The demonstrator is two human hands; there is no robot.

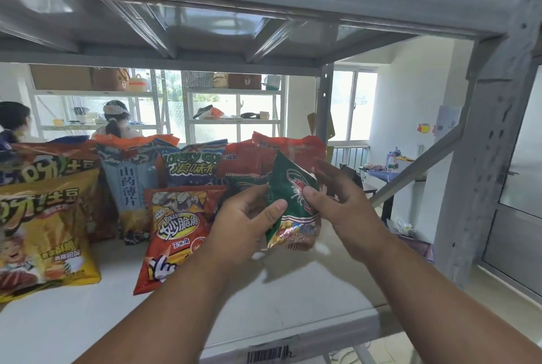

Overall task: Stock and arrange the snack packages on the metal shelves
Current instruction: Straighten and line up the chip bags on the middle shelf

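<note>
Head view: both hands' grips pinch green packet (289, 196), red bags (290, 152) crowding behind.

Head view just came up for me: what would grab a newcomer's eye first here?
The green shrimp-print snack bag, held up at centre over the shelf by the left hand and right hand. Next, the big yellow chip bag at the far left and the red Bugles bag leaning beside the left hand.
</note>
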